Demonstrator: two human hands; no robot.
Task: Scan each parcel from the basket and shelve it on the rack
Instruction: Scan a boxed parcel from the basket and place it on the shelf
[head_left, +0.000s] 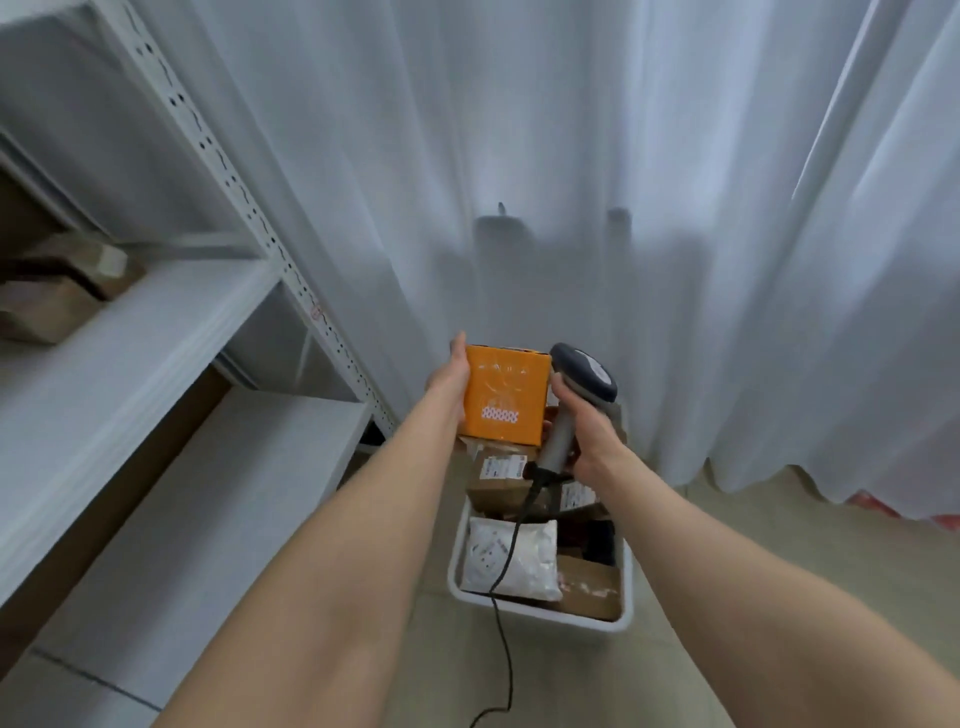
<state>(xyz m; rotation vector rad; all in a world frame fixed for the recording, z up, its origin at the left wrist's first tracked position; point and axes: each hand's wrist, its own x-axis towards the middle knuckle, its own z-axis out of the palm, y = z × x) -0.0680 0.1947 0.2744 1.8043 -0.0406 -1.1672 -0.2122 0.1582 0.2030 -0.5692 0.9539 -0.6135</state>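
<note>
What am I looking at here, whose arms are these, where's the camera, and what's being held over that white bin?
There is no machine here. The one picture comes from a wide-angle camera worn on a person's head, looking forward and down, so the two bare arms are the wearer's own.

The left hand holds a small orange box. The right hand grips a handheld barcode scanner, whose black cable trails down to the floor.

Below the hands a white basket stands on the floor. It holds more parcels: brown cardboard boxes with labels and a white padded bag.

On the left is the white metal rack, with some brown parcels already on a shelf, though they are blurred. A white curtain hangs behind.
</note>
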